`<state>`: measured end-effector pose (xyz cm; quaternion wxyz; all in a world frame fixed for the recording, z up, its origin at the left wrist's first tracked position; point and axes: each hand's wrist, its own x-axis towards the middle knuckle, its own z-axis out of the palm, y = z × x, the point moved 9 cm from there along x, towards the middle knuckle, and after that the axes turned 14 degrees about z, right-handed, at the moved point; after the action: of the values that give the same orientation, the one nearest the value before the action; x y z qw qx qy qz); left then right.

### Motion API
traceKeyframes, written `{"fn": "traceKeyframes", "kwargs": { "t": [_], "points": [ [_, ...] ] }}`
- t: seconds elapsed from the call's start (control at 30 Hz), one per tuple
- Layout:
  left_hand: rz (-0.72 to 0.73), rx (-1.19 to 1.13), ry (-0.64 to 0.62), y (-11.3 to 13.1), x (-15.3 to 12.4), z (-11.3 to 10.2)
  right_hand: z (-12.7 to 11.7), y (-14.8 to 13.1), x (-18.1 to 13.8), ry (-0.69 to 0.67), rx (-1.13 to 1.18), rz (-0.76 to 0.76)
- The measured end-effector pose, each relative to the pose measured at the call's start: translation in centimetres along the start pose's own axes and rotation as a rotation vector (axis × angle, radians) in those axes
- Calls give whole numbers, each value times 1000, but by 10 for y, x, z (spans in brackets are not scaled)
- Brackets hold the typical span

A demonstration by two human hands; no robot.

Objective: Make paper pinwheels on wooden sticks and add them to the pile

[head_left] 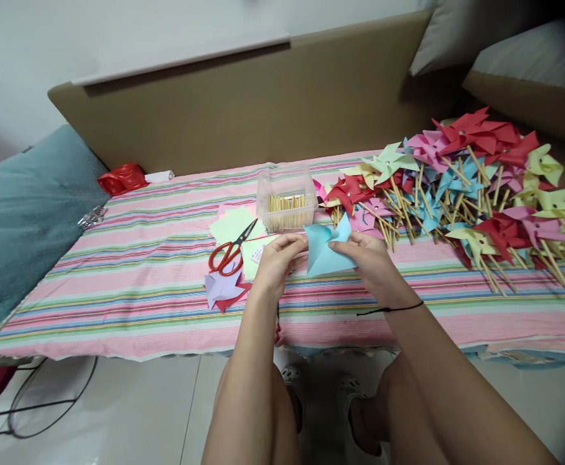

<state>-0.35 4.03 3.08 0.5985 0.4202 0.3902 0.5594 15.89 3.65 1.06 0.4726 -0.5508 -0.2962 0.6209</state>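
Observation:
Both hands hold a light blue paper pinwheel piece [325,250] above the striped cloth. My left hand [278,258] pinches its left edge with closed fingers. My right hand [368,258] grips its right side, thumb pressed on a folded corner. A black thread band [391,310] circles my right wrist. Just behind the paper stands a clear plastic box of wooden sticks [287,205]. Red-handled scissors [230,250] lie to the left of my left hand on pale green paper squares [234,226].
A large heap of finished pinwheels on sticks [476,194] covers the right side of the striped cloth [156,271]. Purple and red paper scraps [221,290] lie near the front edge. A teal cushion [20,219] and red bag [123,177] sit at left. Cables [44,407] trail on the floor.

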Motion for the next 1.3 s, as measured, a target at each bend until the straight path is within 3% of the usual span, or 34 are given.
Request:
{"fn": "traceKeyframes", "kwargs": {
  "t": [0.17, 0.33, 0.53, 0.6, 0.77, 0.97, 1.3],
  "points": [
    [33, 0, 3, 3, 1, 1, 1, 1, -1, -4, 34, 31],
    [221, 176, 23, 17, 4, -3, 1, 3, -1, 5, 18, 42],
    [391, 295, -171, 28, 3, 12, -2, 2, 0, 31, 30, 24],
    [384, 335, -202, 26, 3, 15, -2, 0, -1, 38, 21, 10],
    [324, 275, -119, 19, 4, 13, 1, -2, -3, 41, 2, 13],
    [109, 214, -58, 5, 0, 8, 7, -3, -6, -18, 27, 20],
    [86, 227, -90, 2, 3, 6, 6, -1, -5, -22, -2, 35]
  ]
}}
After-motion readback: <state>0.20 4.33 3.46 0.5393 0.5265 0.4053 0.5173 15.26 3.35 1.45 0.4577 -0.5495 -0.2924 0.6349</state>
